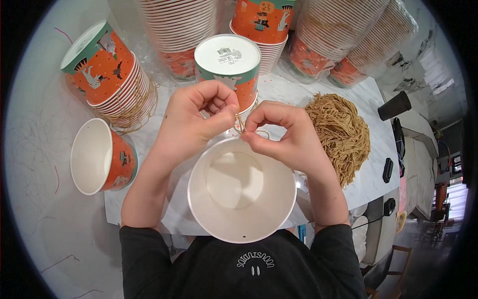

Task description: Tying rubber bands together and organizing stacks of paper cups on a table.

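Note:
A thin tan string (pixel 239 123) is pinched between my two hands, with a small loop of it showing at the fingertips. My left hand (pixel 199 119) has thumb and finger closed on the string from the left. From the right, my right hand (pixel 286 132) closes on it with thumb and forefinger. Just below them is a paper bucket (pixel 241 182) with its white inside facing up. A small dark hole shows near the bucket's near rim. The hands are over its far rim, where the string partly hides behind my fingers.
A heap of tan strings (pixel 341 134) lies right. Beyond my hands stands an upside-down orange bucket (pixel 228 56). Left are a tilted bucket (pixel 94 157) and a nested stack (pixel 102 70) draped with string. Wrapped stacks (pixel 338 35) line the back; a black cup (pixel 394 105) is far right.

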{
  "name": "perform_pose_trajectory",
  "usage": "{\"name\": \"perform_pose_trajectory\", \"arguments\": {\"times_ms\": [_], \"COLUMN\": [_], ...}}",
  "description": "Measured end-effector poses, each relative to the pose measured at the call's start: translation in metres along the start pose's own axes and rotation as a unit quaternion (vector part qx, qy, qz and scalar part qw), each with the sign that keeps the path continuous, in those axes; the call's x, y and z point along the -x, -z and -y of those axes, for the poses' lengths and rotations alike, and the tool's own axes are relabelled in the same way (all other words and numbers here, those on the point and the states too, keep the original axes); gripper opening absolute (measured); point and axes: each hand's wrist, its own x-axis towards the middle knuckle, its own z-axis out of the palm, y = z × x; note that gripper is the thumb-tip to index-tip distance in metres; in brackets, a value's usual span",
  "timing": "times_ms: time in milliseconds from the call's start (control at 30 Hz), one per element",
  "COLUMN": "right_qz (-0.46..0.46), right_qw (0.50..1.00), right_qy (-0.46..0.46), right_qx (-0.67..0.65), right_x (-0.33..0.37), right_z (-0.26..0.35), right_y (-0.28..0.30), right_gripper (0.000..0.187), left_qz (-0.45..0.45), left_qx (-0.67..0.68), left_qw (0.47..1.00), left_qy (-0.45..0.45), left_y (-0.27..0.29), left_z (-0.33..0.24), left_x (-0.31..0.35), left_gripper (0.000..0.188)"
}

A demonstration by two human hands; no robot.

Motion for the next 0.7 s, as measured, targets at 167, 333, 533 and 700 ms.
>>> {"name": "perform_pose_trajectory", "arguments": {"times_ms": [167, 333, 533, 700], "right_qz": [0.040, 0.034, -0.062, -0.111], "right_qw": [0.999, 0.998, 0.994, 0.988], "right_qy": [-0.010, -0.052, -0.034, -0.024], "right_qx": [0.018, -0.008, -0.084, -0.109], "right_x": [0.001, 0.000, -0.004, -0.003], "right_z": [0.002, 0.003, -0.007, -0.007], "right_y": [0.005, 0.000, -0.014, -0.023], "right_gripper": [0.009, 0.015, 0.021, 0.019], "left_qz": [0.012, -0.018, -0.043, -0.076], "left_qx": [-0.144, -0.159, -0.048, -0.020], "left_qw": [0.985, 0.976, 0.986, 0.981], "left_qy": [-0.091, -0.146, -0.153, -0.178], "left_y": [0.001, -0.004, -0.014, -0.017], "left_z": [-0.007, -0.004, 0.003, 0.005], "left_x": [0.000, -0.002, -0.001, -0.001], "left_gripper": [0.005, 0.010, 0.018, 0.019]}}
